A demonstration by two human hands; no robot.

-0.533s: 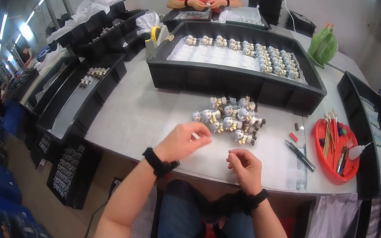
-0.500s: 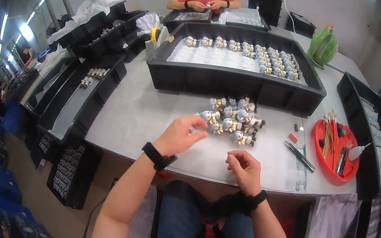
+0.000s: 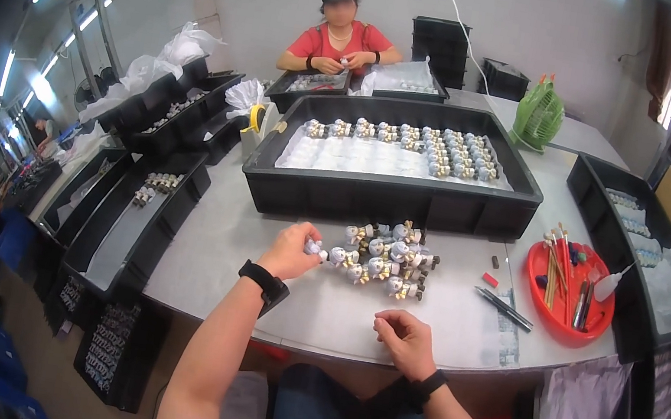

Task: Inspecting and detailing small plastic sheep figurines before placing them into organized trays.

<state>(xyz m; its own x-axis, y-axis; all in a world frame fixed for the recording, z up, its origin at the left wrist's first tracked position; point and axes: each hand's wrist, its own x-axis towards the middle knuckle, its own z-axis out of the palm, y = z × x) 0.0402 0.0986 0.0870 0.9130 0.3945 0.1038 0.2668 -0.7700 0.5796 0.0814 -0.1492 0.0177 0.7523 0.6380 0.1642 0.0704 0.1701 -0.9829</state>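
My left hand point(image 3: 292, 253) is closed on a small figurine point(image 3: 314, 248) with a pale grey-blue head, just left of a cluster of similar figurines point(image 3: 383, 268). These lie on their sides, close together on the pale tabletop, with white bodies, gold details and dark bases. My right hand point(image 3: 406, 344) is low over the table, nearer to me than the cluster. Its fingers are curled in, and nothing shows between thumb and forefinger. Beyond the cluster stands a large black tray point(image 3: 388, 211), holding more figurines in rows on a white liner.
On the right are a red basin point(image 3: 542, 317) of brushes and bottles, dark pens point(image 3: 504, 308), a red block point(image 3: 490, 280) and a green fan point(image 3: 539, 115). Black bins point(image 3: 175, 224) line the left side. A person in red point(image 3: 340, 43) works across the table.
My left hand has closed on a figurine at the cluster's left side. The view has tilted up, so the tray and both hands sit lower in the picture. My right hand stays curled.
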